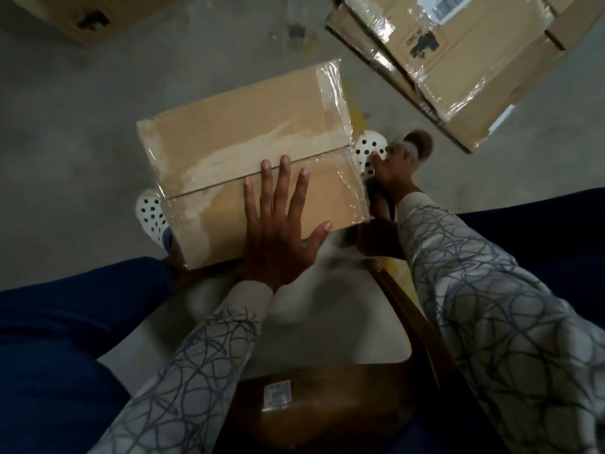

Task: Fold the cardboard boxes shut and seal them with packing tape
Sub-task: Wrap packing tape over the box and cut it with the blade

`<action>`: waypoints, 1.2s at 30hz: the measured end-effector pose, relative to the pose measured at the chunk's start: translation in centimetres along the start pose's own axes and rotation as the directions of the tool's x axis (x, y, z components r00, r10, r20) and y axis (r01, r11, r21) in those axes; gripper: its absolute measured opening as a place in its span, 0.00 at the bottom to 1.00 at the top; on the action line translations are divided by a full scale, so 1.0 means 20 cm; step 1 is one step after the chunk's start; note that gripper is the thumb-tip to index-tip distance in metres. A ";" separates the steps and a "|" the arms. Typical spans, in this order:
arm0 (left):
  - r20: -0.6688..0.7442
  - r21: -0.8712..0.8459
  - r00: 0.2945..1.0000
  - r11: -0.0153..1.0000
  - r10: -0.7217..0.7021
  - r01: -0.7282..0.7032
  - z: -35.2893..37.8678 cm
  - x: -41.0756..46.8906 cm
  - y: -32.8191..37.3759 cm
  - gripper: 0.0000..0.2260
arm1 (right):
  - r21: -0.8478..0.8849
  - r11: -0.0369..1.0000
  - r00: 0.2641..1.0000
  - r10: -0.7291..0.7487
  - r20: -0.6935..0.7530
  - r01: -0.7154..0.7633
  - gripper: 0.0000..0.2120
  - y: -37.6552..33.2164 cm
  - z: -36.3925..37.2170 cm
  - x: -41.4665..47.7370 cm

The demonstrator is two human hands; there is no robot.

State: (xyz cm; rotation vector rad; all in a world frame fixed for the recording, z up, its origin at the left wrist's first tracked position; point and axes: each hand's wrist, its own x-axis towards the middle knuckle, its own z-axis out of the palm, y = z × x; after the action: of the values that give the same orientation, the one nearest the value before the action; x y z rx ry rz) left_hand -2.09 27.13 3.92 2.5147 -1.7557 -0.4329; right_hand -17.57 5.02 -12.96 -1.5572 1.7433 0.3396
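A brown cardboard box (235, 126) with its two top flaps folded shut stands on the floor between my feet. Clear tape wraps its left and right ends. My left hand (281, 224) lies flat on the near flap, fingers straight and spread, pressing it down. My right hand (396, 168) is at the box's right end and grips a brown roll of packing tape (419, 142), partly hidden by the fingers.
A stack of taped cardboard boxes (465, 67) lies on the concrete floor at the upper right. Another box (82, 18) sits at the upper left. I sit on a wooden chair (327, 404); white perforated clogs (152, 214) flank the box.
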 end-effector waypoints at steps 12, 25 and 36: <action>0.096 -0.012 0.995 1.000 0.009 -0.008 -0.05 0.01 -0.02 0.39 | -0.128 0.974 0.981 -0.174 0.089 0.185 0.30 -0.01 -0.13 -0.19; 0.025 -0.034 0.999 0.999 -0.038 0.039 0.00 -0.02 -0.04 0.37 | 0.025 0.999 0.980 0.042 -0.196 -0.037 0.22 0.05 -0.15 -0.11; -0.019 -0.020 1.000 1.000 -0.020 0.019 0.02 -0.02 -0.03 0.36 | 0.103 0.991 0.954 0.109 -0.281 -0.083 0.12 -0.02 -0.18 0.04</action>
State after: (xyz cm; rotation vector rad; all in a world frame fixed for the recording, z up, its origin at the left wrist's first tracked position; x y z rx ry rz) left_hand -1.70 27.78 3.45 2.5162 -1.7135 -0.4235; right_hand -18.34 2.08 -10.94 -1.5173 2.0315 0.0820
